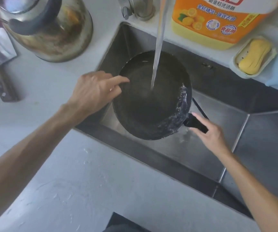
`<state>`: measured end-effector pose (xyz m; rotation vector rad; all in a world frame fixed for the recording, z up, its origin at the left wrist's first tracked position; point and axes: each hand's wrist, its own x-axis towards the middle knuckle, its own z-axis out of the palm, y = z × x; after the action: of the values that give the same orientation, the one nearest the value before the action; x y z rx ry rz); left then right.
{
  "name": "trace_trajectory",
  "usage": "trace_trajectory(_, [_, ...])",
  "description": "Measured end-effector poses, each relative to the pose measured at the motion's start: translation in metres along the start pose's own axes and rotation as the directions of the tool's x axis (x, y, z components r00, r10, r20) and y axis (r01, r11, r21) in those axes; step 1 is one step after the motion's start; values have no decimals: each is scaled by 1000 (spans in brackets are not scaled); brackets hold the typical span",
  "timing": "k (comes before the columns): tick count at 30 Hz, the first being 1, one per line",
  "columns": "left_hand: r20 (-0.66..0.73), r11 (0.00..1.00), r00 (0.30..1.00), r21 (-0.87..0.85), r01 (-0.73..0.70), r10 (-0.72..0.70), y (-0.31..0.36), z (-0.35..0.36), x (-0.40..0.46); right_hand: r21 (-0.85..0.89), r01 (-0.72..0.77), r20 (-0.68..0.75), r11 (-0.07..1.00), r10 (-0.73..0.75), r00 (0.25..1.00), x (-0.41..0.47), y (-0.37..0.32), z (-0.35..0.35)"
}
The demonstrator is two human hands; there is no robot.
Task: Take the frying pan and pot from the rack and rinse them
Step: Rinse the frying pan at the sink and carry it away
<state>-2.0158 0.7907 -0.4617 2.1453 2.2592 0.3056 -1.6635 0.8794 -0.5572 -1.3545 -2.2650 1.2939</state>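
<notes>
A black frying pan (140,106) is held over the steel sink (202,139), tilted down to the right. A stream of tap water (157,52) falls into its middle and spills over the right rim. My right hand (208,133) grips the pan's black handle (196,123). At the pan's left rim my left hand (94,91) has its forefinger stretched over the edge, touching the inside. A worn steel pot with a dark handle (51,29) stands on the counter at the upper left.
The tap base (140,9) sits behind the sink. An orange dish-soap bottle (217,22) and a yellow soap bar in a dish (255,56) stand at the back right. A knife with a wooden handle (1,81) lies at the left on the wet white counter (68,181).
</notes>
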Motion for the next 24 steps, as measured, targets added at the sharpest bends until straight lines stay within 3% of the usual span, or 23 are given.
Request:
trace_trajectory(2, [89,996,995,68,-61,55,1,-13,16,94,-90,139,992,77,987,-2,0,13])
trace_trajectory(4, [286,997,957,76,31,-51,-5,-14,29,49,-132,272,990,114,955,0,0,13])
trace_trajectory(7, [549,971,803,71,230,-230,-15,-2,27,-165,-58,389,985,119,914,13,-6,-7])
trace_trajectory(11, [722,929,639,14,370,-266,-13,32,0,-517,121,326,848,65,943,33,-29,-53])
trace_trajectory(13, [780,894,563,-11,448,-272,-3,47,-10,-615,266,251,742,-136,958,38,-39,-71])
trace_trajectory(14, [779,878,561,-29,477,-279,1,55,-14,-640,317,207,700,-241,948,39,-42,-78])
trace_trajectory(17, [636,833,685,-116,540,-356,13,70,-22,-694,406,90,595,-488,868,33,-40,-89])
trace_trajectory(20, [392,836,818,-182,517,-420,19,66,-21,-710,369,-52,599,-567,822,23,-25,-84])
trace_trajectory(22, [237,894,897,-167,416,-373,19,52,-19,-608,285,-175,741,-475,862,16,-10,-72])
trace_trajectory(24, [94,958,962,-110,266,-257,16,35,-15,-320,100,-250,942,-186,950,8,2,-50])
